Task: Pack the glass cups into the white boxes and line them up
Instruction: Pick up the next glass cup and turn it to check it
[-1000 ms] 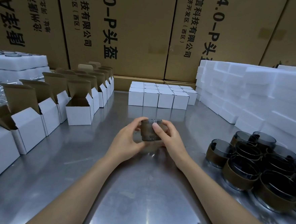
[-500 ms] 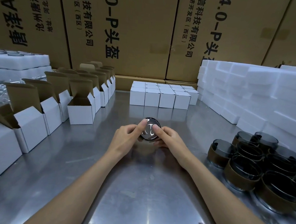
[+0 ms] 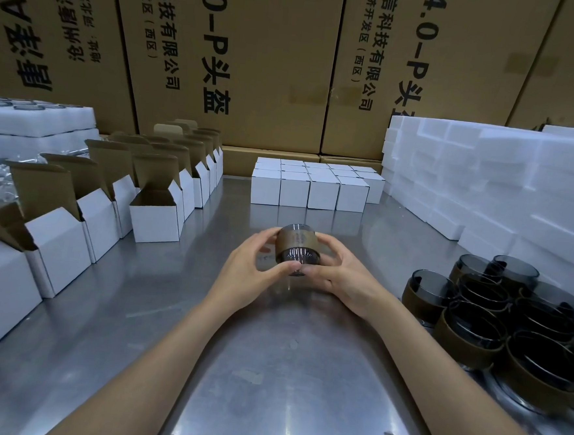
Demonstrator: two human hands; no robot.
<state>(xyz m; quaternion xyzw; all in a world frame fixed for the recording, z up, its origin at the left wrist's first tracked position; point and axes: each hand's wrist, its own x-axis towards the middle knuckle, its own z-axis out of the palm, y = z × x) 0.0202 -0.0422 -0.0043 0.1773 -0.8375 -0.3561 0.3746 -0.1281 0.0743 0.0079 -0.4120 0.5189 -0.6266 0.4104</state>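
Note:
A dark glass cup with a brown sleeve (image 3: 297, 248) is held just above the steel table (image 3: 268, 369) at its middle, tilted with its side toward me. My left hand (image 3: 251, 276) grips it from the left and my right hand (image 3: 339, 278) from the right and below. Several more sleeved glass cups (image 3: 496, 320) crowd the table's right side. Open white boxes (image 3: 156, 215) with raised brown flaps stand in rows on the left. Closed white boxes (image 3: 309, 188) are lined up in a block at the back centre.
White foam blocks (image 3: 485, 183) are stacked along the right. Foam trays (image 3: 34, 121) and clear plastic wrap sit at the far left. Large brown cartons (image 3: 255, 62) wall off the back of the table.
Both hands have turned the cup: half a second ago its round end faced me, now its sleeved side does. It stays at the table's middle.

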